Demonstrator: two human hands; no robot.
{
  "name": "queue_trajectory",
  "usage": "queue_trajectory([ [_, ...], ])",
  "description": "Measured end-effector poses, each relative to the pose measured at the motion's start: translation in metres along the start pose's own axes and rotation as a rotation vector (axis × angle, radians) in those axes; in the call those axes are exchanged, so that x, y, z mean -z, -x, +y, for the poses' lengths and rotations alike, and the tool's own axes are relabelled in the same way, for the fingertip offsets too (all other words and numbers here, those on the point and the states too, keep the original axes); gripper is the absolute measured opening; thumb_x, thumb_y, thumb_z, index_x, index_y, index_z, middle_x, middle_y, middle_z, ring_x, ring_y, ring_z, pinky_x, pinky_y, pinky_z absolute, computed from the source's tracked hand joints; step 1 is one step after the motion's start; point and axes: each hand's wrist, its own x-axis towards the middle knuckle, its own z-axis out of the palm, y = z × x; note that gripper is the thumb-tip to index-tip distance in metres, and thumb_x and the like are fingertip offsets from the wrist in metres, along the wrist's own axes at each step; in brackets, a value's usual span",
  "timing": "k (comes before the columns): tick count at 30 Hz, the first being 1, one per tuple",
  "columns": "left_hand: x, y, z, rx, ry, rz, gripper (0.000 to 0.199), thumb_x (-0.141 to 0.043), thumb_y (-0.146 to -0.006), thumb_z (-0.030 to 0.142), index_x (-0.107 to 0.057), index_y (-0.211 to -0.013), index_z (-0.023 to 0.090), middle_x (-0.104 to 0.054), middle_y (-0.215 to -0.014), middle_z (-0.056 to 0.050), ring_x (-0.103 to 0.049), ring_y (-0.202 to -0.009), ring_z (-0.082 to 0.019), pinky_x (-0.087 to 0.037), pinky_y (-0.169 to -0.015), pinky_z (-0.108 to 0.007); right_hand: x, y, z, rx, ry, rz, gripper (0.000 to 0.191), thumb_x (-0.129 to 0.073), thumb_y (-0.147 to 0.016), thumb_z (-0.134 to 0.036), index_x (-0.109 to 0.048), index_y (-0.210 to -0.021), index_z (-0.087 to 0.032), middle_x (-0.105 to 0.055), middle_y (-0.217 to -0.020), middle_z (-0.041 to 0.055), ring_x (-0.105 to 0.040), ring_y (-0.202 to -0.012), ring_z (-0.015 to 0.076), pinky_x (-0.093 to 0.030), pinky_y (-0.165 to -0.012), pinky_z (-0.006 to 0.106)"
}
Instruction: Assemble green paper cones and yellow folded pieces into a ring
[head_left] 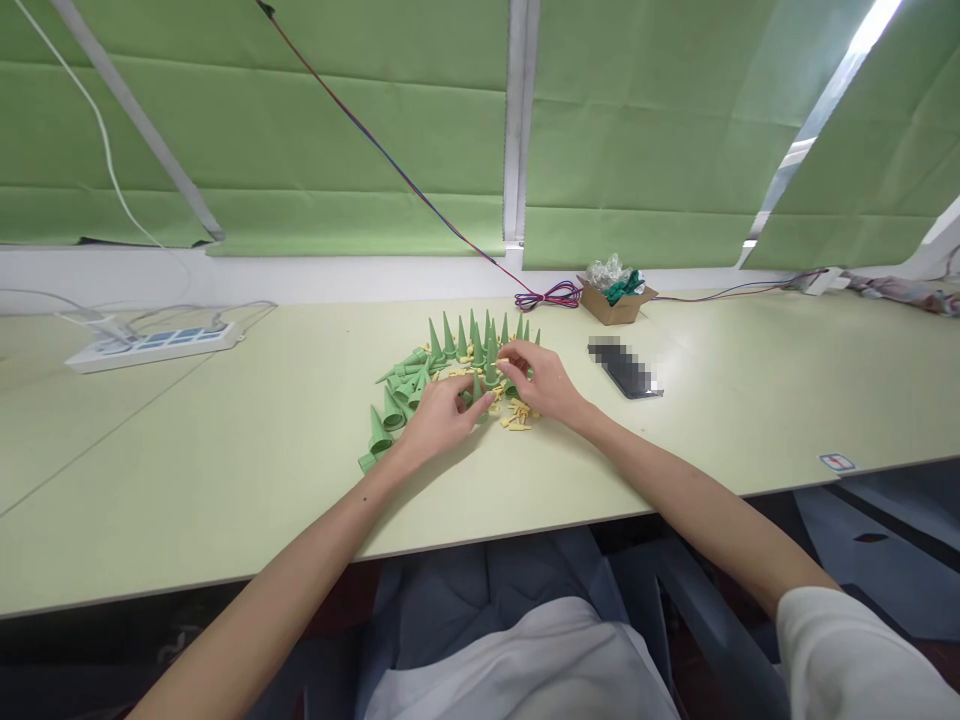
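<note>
Several green cones [448,338] stand upright on the pale table, and more green cones [393,408] lie in a heap to their left. My left hand [444,412] has its thumb and fingers around the lower part of an upright green cone [477,388]. Just to the right, my right hand [541,378] is closed in a pinch beside the standing cones, with a small yellow piece [502,363] at its fingertips. Small yellow pieces [519,414] are scattered between and below the hands.
A dark phone [626,370] lies right of the hands. Behind it are a small cardboard box [615,308] with crumpled plastic and a coiled red-blue cable [551,295]. At the far left sits a white power strip [154,346]. The table's front edge runs below my forearms.
</note>
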Motion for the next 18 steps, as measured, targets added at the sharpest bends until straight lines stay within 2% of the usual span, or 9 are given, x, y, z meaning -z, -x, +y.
queue_trajectory([
  [3,-0.003,-0.001,-0.008,-0.035,0.002,-0.031,0.028,-0.058,-0.090,0.041,-0.062,-0.072,0.020,-0.044,-0.045,0.005,-0.039,-0.043,-0.014,-0.033,-0.051,-0.029,0.000,0.000,0.000,0.005,-0.014,-0.009,0.016,-0.052,-0.096,-0.031,-0.059,-0.089,-0.019,-0.062,-0.079,0.0034,-0.053,-0.068,0.0154,-0.043,-0.068,0.029],
  [7,-0.006,-0.002,-0.014,-0.059,0.052,-0.061,0.029,-0.056,-0.091,0.042,-0.060,-0.073,0.020,-0.049,-0.046,0.004,-0.043,-0.044,-0.015,-0.033,-0.050,-0.029,-0.001,0.001,0.000,0.003,-0.029,-0.021,0.017,-0.054,-0.096,-0.033,-0.062,-0.090,-0.019,-0.065,-0.083,0.0052,-0.056,-0.071,0.0161,-0.045,-0.068,0.030],
  [13,-0.004,-0.001,-0.010,-0.005,0.095,-0.081,0.033,-0.057,-0.091,0.043,-0.052,-0.067,0.021,-0.049,-0.047,0.003,-0.047,-0.045,-0.016,-0.035,-0.051,-0.029,-0.002,0.001,0.001,-0.001,-0.034,-0.039,0.019,-0.054,-0.096,-0.034,-0.064,-0.091,-0.018,-0.069,-0.087,0.0072,-0.059,-0.074,0.0167,-0.047,-0.069,0.030],
  [18,0.000,-0.002,-0.005,0.027,0.167,0.053,0.035,-0.057,-0.091,0.043,-0.049,-0.065,0.021,-0.044,-0.049,0.004,-0.041,-0.043,-0.013,-0.030,-0.048,-0.028,-0.002,0.001,0.000,0.001,-0.039,-0.029,0.018,-0.055,-0.095,-0.032,-0.065,-0.090,-0.017,-0.068,-0.084,0.0059,-0.058,-0.072,0.0157,-0.046,-0.067,0.029],
])
